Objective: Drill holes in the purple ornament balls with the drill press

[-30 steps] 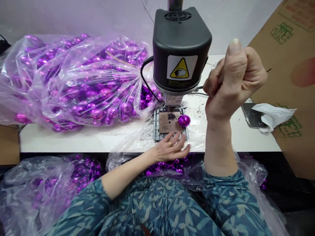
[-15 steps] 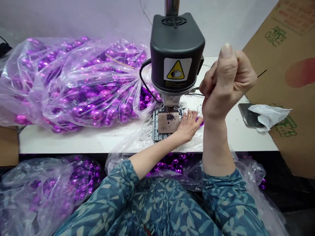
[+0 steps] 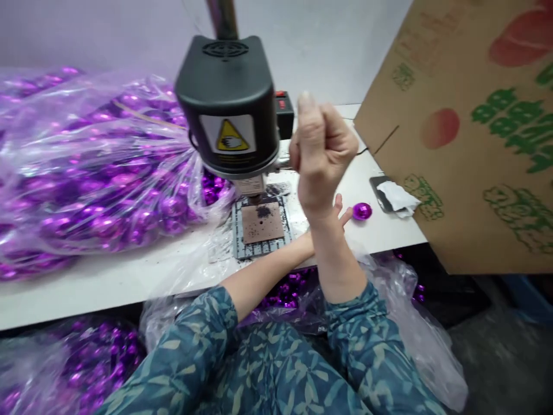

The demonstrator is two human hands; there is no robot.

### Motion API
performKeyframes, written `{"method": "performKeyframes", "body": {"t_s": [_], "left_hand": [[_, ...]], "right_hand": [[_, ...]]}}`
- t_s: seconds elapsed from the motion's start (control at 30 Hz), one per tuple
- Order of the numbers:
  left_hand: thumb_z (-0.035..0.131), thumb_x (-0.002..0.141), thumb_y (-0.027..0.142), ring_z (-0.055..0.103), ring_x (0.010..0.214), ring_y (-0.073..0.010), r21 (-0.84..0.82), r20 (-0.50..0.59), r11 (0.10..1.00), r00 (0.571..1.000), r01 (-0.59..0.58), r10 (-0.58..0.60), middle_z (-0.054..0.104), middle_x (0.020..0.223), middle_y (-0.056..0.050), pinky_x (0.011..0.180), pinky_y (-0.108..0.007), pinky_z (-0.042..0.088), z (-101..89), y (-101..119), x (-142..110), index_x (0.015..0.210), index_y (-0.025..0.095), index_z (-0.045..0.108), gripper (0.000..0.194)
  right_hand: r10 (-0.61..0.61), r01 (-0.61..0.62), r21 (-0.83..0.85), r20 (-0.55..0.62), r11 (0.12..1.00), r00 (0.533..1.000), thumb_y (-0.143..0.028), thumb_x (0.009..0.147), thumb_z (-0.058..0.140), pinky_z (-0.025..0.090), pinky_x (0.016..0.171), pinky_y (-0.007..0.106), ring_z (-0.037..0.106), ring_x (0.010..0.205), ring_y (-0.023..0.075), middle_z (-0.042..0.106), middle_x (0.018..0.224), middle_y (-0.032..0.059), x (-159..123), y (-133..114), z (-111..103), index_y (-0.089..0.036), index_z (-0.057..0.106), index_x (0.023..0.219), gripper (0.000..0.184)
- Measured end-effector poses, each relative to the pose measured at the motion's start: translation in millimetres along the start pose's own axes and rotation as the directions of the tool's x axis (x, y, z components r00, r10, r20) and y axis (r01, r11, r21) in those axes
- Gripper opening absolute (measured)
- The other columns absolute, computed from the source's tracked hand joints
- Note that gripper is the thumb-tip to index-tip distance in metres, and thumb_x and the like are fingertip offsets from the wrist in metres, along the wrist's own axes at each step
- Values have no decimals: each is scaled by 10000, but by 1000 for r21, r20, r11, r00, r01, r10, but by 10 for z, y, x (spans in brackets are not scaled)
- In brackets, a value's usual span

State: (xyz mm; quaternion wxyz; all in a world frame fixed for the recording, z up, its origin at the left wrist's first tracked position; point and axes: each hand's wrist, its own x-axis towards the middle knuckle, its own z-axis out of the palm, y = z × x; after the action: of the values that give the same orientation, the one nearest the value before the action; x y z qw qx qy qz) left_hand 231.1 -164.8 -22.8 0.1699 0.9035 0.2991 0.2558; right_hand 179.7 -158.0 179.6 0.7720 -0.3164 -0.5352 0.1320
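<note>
My right hand [image 3: 323,154] is raised in a fist beside the black head of a small drill press [image 3: 227,98]. A metal lever [image 3: 283,162] runs from the press into the closed fingers. My left hand [image 3: 344,217] is low over the white table, partly covered by my right forearm, with its visible fingers spread and nothing in them. Just right of those fingertips, a shiny purple mirrored ball [image 3: 362,211] rests on the tabletop, apart from the hand. Under the press, a brown plate [image 3: 263,223] with a small hole and dark shavings lies on the slotted metal base [image 3: 242,251].
A large clear bag of purple balls [image 3: 108,173] fills the table's left side. More bagged balls [image 3: 95,357] sit below the front edge. At right stand a cardboard box [image 3: 466,173] and a phone [image 3: 380,187] under white tissue [image 3: 398,197]. A black switch box [image 3: 284,118] sits behind the press.
My left hand has moved off the purple ball, which now sits apart from it. My right fist stays at the lever. The view has turned to the right.
</note>
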Motion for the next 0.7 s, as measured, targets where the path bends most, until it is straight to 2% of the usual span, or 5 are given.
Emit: {"method": "performKeyframes", "body": {"t_s": [0.1,0.17,0.3,0.5,0.7], "left_hand": [[591,988,195,144,1634,-463,41,118,981,975,-192,186,232,1759,-122,1261,-730,225,119,209,243,1603,324,438,647],[581,1006,234,142,1629,-478,54,207,958,942,-282,265,180,1778,-91,1247,-740,243,250,324,452,1613,367,418,642],[586,1020,271,306,1561,-487,52,369,974,910,-222,188,238,1744,-163,1201,-680,365,536,423,801,1611,297,430,611],[604,988,180,609,1189,-303,38,311,990,943,-133,115,475,1475,-189,1039,-460,520,645,442,994,1444,224,573,459],[461,1011,119,617,996,-237,91,288,985,950,-148,116,513,1316,-149,927,-416,536,474,588,878,1368,243,622,411]], "right_hand": [[102,-100,-39,50,994,994,-647,948,414,323,523,193,286,511,-9,308,580,-55,-29,-26,1,-188,389,637,555],[114,-116,28,69,993,991,-667,945,409,295,511,219,256,527,12,269,598,-47,-35,-42,-4,-198,396,644,557],[209,-214,16,142,977,967,-625,977,405,308,536,238,228,576,45,249,633,-27,-16,-82,-34,-203,386,643,538],[253,-261,30,152,965,955,-586,978,451,327,555,240,229,598,43,274,617,-31,0,-119,-51,-193,340,614,547],[246,-253,46,114,966,962,-537,970,515,323,556,252,232,607,46,275,617,-26,-28,-115,-51,-196,308,605,541]]}}
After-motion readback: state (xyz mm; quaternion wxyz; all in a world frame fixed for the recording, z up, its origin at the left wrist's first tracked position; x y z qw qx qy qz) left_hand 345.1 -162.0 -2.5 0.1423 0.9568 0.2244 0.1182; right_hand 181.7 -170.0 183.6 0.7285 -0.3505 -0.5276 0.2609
